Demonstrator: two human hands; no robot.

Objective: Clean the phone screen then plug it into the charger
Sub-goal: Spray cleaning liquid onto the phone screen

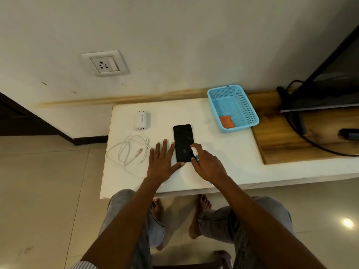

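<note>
White table (229,152) against a pale wall, tiled floor below: phone-cleaning items laid out.

Near: person's knees and bare feet under the table edge. Left hand (162,159), fingers straight and spread, rests flat on the table, thumb touching the near end of the phone (183,142). Right hand (208,165) grips a small spray bottle (194,151), white top and blue body, held over the phone's near right corner. Phone lies flat, dark screen up, smudges visible, at table centre. Left of the left hand: coiled white cable (128,152), both ends loose. Farther, left of the phone: white charger (142,120), lying flat, unplugged. Far right: blue basket (250,107) holding an orange cloth (226,121). Wall, far left: white socket (104,63). Far right edge: dark screen (334,78) on a wooden top (281,136), black cords trailing.
</note>
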